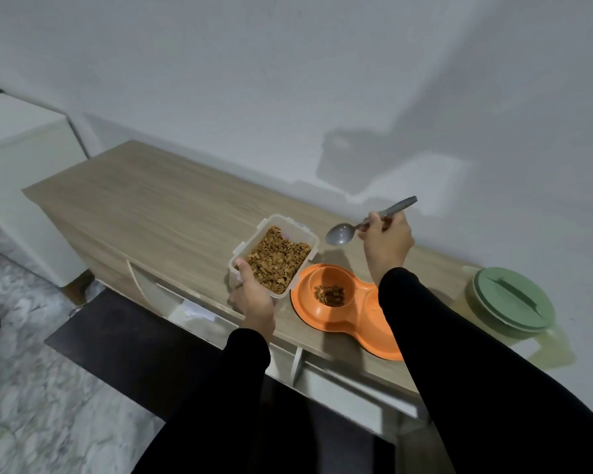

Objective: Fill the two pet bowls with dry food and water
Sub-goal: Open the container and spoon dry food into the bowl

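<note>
On the wooden cabinet top [158, 203], the left hand [254, 299] grips the near corner of a clear plastic container of kibble [274, 260], thumb hooked over its rim. Just right of it lies the orange double pet bowl [339, 319]; its left well holds a small heap of dry food [330, 294], so feeding is under way but looks far from full. The right well is mostly hidden by the sleeve. The right hand [387, 244] pinches a grey spoon [343, 232], apparently empty, above the bowl. The green-lidded jug [512, 302], farther right, sits untouched; the water seems yet to be poured.
</note>
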`<state>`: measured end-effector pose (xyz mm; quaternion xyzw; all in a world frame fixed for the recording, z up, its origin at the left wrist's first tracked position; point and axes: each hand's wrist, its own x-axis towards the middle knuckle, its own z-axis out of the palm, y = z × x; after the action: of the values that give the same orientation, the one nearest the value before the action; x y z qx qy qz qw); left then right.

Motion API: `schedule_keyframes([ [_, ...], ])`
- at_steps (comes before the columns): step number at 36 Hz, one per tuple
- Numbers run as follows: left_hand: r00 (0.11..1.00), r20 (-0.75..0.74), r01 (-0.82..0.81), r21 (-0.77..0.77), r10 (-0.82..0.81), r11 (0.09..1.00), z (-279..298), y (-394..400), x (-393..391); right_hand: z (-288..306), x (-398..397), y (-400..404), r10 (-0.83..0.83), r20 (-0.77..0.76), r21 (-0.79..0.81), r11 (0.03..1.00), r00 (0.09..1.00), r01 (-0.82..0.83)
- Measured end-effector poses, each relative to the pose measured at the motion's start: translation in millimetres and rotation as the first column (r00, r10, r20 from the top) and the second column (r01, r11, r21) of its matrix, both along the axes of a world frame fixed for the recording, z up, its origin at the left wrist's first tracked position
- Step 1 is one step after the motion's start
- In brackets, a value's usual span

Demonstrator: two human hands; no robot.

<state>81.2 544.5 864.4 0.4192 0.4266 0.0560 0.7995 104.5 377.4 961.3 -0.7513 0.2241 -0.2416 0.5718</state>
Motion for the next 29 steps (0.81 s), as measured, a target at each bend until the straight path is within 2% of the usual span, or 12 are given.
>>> schedule_keyframes([
  [4,0.999,-0.014,0.039,0.06,-0.038,0.997,3.1,0.7,-1.9,10.4,1.5,15.2,0.116,0.039,0.071,0.99,0.992,-0.119],
  [9,0.993,0.04,0.101,0.155,-0.109,0.983,12.5,4.0,-6.8,2.8,3.1,36.4,0.302,-0.062,-0.055,0.951,0.951,-0.305],
  [12,0.984,0.086,0.146,0.126,-0.157,0.981,12.5,4.3,-8.2,-2.1,1.9,44.8,0.327,-0.143,-0.142,0.927,0.934,-0.347],
  [16,0.975,0.11,0.175,0.15,-0.193,0.973,13.7,6.0,-7.4,-11.3,3.3,48.2,0.362,-0.21,-0.144,0.907,0.908,-0.395],
  [19,0.973,0.101,0.191,0.153,-0.207,0.97,17.5,5.7,-11.4,-12.4,0.4,50.7,0.386,-0.223,-0.079,0.908,0.895,-0.411],
  [24,0.982,0.072,0.164,0.158,-0.177,0.974,28.4,5.5,-17.3,-19.7,-6.4,51.5,0.414,-0.237,0.158,0.909,0.879,-0.386],
  [29,0.979,0.028,0.19,0.251,-0.203,0.949,23.5,3.7,-17.4,-24.7,-10.6,51.7,0.439,-0.268,0.259,0.89,0.858,-0.375],
])
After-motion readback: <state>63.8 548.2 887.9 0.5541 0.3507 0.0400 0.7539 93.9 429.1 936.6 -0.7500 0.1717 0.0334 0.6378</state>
